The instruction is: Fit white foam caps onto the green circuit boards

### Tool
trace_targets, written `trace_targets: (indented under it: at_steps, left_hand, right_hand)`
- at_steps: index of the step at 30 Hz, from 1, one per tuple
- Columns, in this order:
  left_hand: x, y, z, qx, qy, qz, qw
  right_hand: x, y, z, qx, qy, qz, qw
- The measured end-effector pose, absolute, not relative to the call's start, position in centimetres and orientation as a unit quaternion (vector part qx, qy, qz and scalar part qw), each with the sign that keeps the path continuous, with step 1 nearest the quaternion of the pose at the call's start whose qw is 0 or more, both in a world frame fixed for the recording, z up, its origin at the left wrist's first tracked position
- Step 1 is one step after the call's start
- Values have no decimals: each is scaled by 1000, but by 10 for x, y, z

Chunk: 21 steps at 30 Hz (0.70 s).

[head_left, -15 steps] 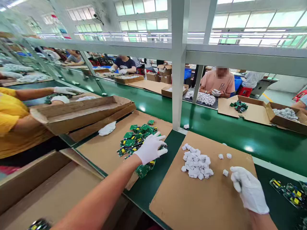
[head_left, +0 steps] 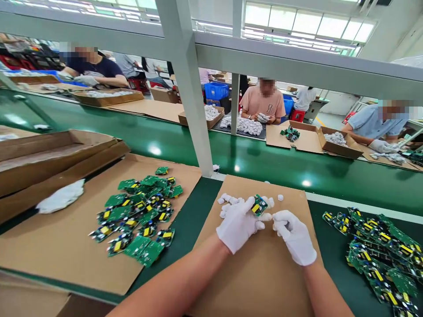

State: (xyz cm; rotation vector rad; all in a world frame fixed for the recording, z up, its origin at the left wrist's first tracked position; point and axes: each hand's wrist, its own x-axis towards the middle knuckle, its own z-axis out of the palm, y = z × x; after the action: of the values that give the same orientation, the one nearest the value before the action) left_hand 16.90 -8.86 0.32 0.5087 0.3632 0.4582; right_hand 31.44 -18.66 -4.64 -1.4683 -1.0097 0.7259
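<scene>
My left hand (head_left: 238, 225), in a white glove, is closed on a small green circuit board (head_left: 259, 205) with a yellow part on it. It is above the cardboard sheet (head_left: 251, 281) in front of me. Just to its right, my gloved right hand (head_left: 293, 235) has its fingertips pinched together near the board; whatever they hold is hidden. Behind my left hand, small white lumps (head_left: 227, 199) lie on the cardboard, partly covered by the hand. One more white lump (head_left: 280, 197) sits apart from them, near the sheet's far edge.
A pile of circuit boards (head_left: 145, 207) lies on the left cardboard (head_left: 66, 251), near a white glove-like cloth (head_left: 61, 197). More boards (head_left: 380, 251) are heaped at right. A grey post (head_left: 194, 88) rises behind the sheets. Across the green belt (head_left: 158, 145), people work beside shallow boxes.
My left hand has left the board pile and come right with a circuit board in it. My right hand has come in closer to it. The view has turned right.
</scene>
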Motion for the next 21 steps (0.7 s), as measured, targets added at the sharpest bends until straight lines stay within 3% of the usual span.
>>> trace_targets:
  at_steps: [7, 13, 18, 21]
  left_hand:
    - [163, -88, -17, 302, 200, 253, 897]
    - [164, -89, -24, 365, 203, 258, 871]
    - [162, -89, -25, 400, 224, 238, 856]
    - [160, -87, -26, 452, 209, 204, 843]
  right_hand:
    - [311, -189, -44, -631, -377, 343, 585]
    - [312, -188, -41, -610, -499, 234, 570]
    - [310, -191, -42, -619, -386, 329, 600]
    - [309, -192, -43, -620, -367, 318, 616]
